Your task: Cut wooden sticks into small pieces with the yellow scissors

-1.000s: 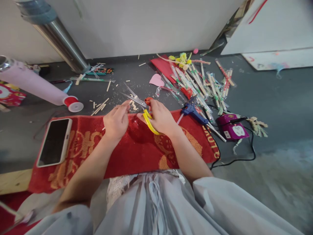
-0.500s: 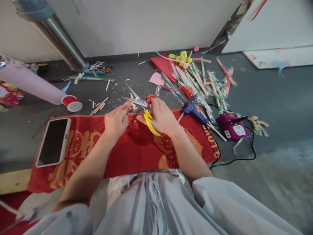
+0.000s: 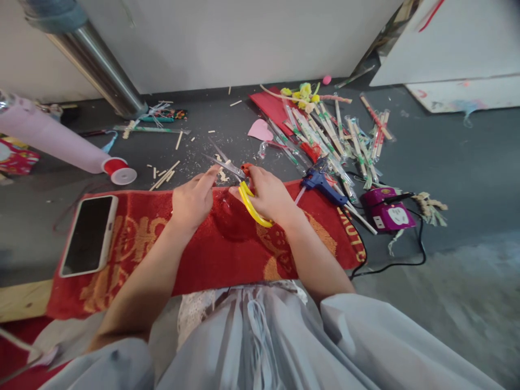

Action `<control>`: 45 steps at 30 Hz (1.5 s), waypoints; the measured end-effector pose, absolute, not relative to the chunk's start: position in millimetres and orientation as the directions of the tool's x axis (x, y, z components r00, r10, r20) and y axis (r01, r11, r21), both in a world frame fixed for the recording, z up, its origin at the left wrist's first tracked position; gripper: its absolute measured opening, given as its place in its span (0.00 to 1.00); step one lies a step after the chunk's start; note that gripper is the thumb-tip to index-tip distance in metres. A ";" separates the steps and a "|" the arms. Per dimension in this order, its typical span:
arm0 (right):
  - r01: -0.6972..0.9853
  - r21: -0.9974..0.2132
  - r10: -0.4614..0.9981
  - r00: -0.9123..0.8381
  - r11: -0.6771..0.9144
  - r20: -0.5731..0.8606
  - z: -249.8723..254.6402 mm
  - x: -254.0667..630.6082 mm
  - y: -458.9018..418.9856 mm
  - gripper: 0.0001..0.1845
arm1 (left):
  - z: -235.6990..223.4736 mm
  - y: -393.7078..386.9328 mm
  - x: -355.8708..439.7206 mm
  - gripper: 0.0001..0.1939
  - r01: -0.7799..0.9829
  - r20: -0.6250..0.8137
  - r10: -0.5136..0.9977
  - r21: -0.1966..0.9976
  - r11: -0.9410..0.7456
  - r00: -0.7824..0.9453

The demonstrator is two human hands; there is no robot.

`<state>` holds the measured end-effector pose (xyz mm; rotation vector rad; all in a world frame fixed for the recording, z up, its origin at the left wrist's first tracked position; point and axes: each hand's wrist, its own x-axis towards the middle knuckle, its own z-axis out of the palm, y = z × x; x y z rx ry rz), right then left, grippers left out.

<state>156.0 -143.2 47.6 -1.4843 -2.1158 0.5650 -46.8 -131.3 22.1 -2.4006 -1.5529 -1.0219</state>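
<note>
A pair of scissors (image 3: 254, 207) with yellow and orange handles is gripped in my right hand (image 3: 273, 196), its blades parted and pointing up and to the left. My left hand (image 3: 192, 199) is beside the blades, fingers drawn together near them. Whatever those fingers pinch is too small or hidden to make out. Pale crumbs and cut bits (image 3: 222, 174) lie on the dark table just beyond the blades. Beneath both hands spreads a red towel (image 3: 227, 244) with orange patterns. Several short wooden sticks (image 3: 166, 176) lie left of my left hand.
A phone (image 3: 88, 234) rests on the towel's left end. To the right are a blue glue gun (image 3: 323, 185), a purple power socket (image 3: 388, 208) with a black cord, and a heap of wrapped chopsticks (image 3: 320, 132). A pink tumbler (image 3: 60, 135) and metal post (image 3: 103, 67) stand at left.
The scissor blades have closed slightly, and the yellow handle has shifted a little to the right. My left hand has barely moved.
</note>
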 end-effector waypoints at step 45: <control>0.170 -0.979 0.941 -0.334 0.112 0.050 34.6 119.4 -140.4 0.33 | -4.2 -155.6 3.0 0.67 0.490 0.552 0.775 0.606 -0.626 0.308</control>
